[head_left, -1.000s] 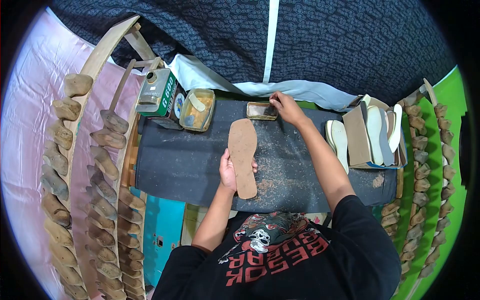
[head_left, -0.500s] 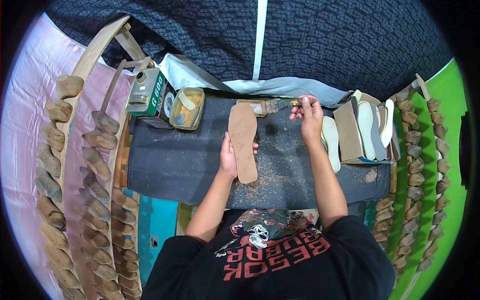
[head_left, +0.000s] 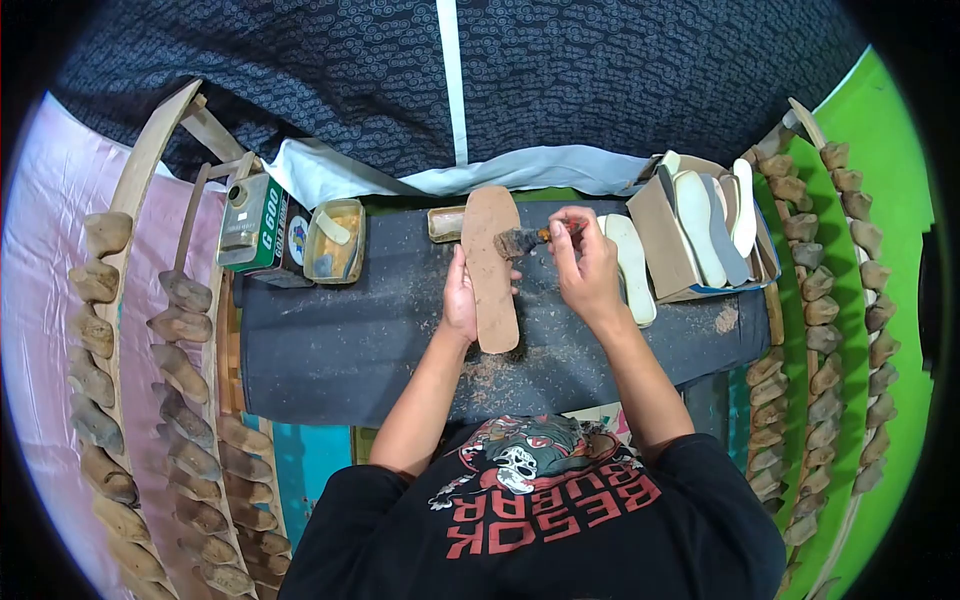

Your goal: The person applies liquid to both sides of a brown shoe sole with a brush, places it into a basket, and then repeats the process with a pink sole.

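A brown insole (head_left: 487, 290) stands nearly upright above the table, its flat face turned toward me. My left hand (head_left: 462, 302) is closed round its lower middle, thumb on the left edge and fingertips showing at the right. In my right hand (head_left: 588, 268) is a brush (head_left: 519, 241), gripped by its orange-brown handle between thumb and fingers. The dark, worn bristles touch the right side of the insole's face. Behind the insole's upper left edge sits a small tray (head_left: 440, 225) with pale contents.
On the dark-covered table (head_left: 330, 340) lie scattered shavings. A G 600 can (head_left: 264, 225) and a yellowish tub (head_left: 333, 240) stand at the left. Pale insoles (head_left: 630, 265) lie beside a cardboard box (head_left: 665, 240) of more insoles. Racks of wooden shoe lasts (head_left: 182, 370) flank both sides.
My right hand has brought the brush left and down, from beyond the insole's top right onto its face. The whole view has shifted slightly. My left hand keeps its hold.
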A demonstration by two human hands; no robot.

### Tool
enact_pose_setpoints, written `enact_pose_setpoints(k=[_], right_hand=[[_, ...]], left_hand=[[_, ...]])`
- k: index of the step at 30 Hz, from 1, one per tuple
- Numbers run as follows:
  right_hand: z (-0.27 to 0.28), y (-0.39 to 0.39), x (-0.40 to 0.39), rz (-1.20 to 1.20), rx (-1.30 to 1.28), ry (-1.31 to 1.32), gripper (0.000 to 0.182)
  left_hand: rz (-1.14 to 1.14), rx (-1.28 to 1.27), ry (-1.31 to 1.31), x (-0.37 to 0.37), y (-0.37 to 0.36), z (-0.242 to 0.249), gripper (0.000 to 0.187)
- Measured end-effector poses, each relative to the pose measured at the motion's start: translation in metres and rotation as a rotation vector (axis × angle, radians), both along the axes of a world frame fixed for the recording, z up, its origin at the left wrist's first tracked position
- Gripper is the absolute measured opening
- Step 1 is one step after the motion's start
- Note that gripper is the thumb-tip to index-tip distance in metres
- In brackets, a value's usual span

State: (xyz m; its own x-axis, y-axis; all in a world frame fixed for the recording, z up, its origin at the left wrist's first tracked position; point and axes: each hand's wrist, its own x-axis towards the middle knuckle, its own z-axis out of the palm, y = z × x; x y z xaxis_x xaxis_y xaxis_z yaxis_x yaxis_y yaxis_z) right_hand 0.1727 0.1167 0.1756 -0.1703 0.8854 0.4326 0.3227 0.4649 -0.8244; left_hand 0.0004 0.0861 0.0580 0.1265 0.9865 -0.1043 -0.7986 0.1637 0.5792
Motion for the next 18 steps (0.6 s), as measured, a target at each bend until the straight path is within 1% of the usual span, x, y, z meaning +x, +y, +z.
enact_pose_setpoints(k=[2,3,5,6,7,10,12,13,15,17,18], right_hand=[[0.004,-0.013,0.000,0.031,0.103,-0.081,0.013],[0.002,-0.021,0.001,0.061,0.041,-0.102,0.014],[0.002,-0.036,-0.003,0.119,0.133,-0.153,0.013],[-0.001,-0.038,-0.005,0.159,0.142,-0.114,0.013],[0.000,-0.037,-0.005,0.161,0.143,-0.113,0.013],[0.006,-0.032,-0.002,0.129,0.029,-0.097,0.012],[0.006,-0.019,0.000,0.060,0.145,-0.094,0.013],[0.006,-0.013,0.001,0.024,0.228,-0.096,0.013],[0.006,-0.006,0.003,0.021,0.238,-0.108,0.013],[0.007,-0.010,0.003,0.020,0.251,-0.120,0.013],[0.008,-0.019,0.000,0.071,0.196,-0.120,0.013]], left_hand=[[0.017,-0.030,-0.050,0.003,0.002,0.003,0.065],[0.038,-0.061,-0.099,0.005,0.003,0.006,0.065],[0.072,-0.079,-0.109,0.009,0.005,0.013,0.065],[0.106,-0.095,-0.114,0.010,0.007,0.015,0.065],[0.108,-0.094,-0.114,0.010,0.009,0.015,0.065],[0.103,-0.108,-0.134,0.007,0.008,0.010,0.064],[-0.011,0.007,-0.088,0.004,0.006,0.009,0.065],[-0.012,0.008,-0.088,0.004,0.005,0.010,0.065],[-0.030,-0.003,-0.036,0.006,0.003,0.010,0.065],[-0.049,0.014,-0.052,0.004,0.004,0.001,0.063],[-0.064,0.033,-0.069,0.003,0.005,-0.003,0.062]])
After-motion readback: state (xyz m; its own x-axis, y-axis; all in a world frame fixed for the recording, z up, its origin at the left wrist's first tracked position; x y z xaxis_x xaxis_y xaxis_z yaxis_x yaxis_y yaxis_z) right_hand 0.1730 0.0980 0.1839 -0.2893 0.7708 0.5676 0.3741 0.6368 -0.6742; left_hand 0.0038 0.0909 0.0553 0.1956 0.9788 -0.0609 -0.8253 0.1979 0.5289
